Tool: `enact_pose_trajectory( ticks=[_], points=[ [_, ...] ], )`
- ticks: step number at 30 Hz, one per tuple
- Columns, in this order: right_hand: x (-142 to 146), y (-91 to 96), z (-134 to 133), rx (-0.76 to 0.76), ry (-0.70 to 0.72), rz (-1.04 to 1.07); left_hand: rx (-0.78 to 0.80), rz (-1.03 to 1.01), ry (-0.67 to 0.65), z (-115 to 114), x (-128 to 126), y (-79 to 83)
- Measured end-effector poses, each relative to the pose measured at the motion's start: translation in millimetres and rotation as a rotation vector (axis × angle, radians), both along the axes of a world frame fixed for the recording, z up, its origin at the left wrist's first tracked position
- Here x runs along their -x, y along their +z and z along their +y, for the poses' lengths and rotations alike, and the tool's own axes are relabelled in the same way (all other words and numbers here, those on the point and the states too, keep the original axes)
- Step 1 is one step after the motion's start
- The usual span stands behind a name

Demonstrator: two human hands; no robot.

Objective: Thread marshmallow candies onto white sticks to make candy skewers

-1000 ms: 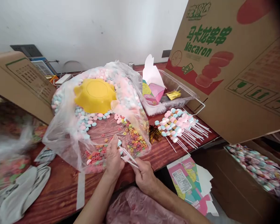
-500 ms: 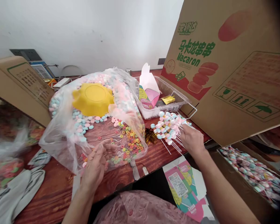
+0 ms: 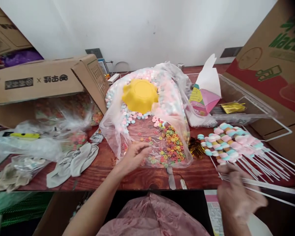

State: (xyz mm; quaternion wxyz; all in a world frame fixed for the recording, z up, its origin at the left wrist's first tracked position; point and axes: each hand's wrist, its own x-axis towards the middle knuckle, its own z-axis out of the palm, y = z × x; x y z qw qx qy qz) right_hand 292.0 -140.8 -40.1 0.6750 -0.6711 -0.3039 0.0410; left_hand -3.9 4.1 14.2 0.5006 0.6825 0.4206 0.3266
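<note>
My left hand (image 3: 136,154) hovers at the near edge of a clear plastic bag (image 3: 113,134), its fingers loosely bent and holding nothing. Beside its fingertips lie small ring-shaped gummy candies (image 3: 172,144), with pink and blue marshmallows (image 3: 135,116) further back. An upturned yellow bowl (image 3: 140,95) rests among the marshmallows. At the right, my right hand (image 3: 238,193), somewhat blurred, is closed on several thin white sticks (image 3: 272,186) that point to the right. Just beyond it lies a pile of marshmallow skewers (image 3: 236,142), their white sticks toward me.
A clear plastic tray (image 3: 250,101) holds a folded pink-and-white carton (image 3: 206,98) and gold twist ties (image 3: 233,107). Gold tinsel-like ties (image 3: 196,147) lie beside the skewers. Cardboard boxes (image 3: 39,82) stand left and right. Grey cloth gloves (image 3: 73,162) lie at the left.
The view has swung left. My right hand has come off the skewer pile toward the table's front edge and now has white sticks in it. My left hand stays by the gummy rings.
</note>
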Motion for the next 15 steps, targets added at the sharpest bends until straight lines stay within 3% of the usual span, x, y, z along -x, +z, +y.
enact_pose_trajectory(
  ticks=[2, 5, 10, 15],
  points=[
    [14, -26.0, 9, 0.034, 0.161, 0.167, -0.128, 0.189, -0.114, 23, -12, -3.7],
    [15, -46.7, 12, 0.083, 0.242, 0.262, -0.361, 0.428, -0.099, 71, -25, -7.3],
    [13, -46.3, -1, 0.026, 0.233, 0.419, -0.409, 0.506, -0.048, 143, -50, -14.5],
    [13, -52.3, -7, 0.180, 0.314, 0.445, -0.435, 0.498, -0.113, 162, -74, -30.7]
  ],
)
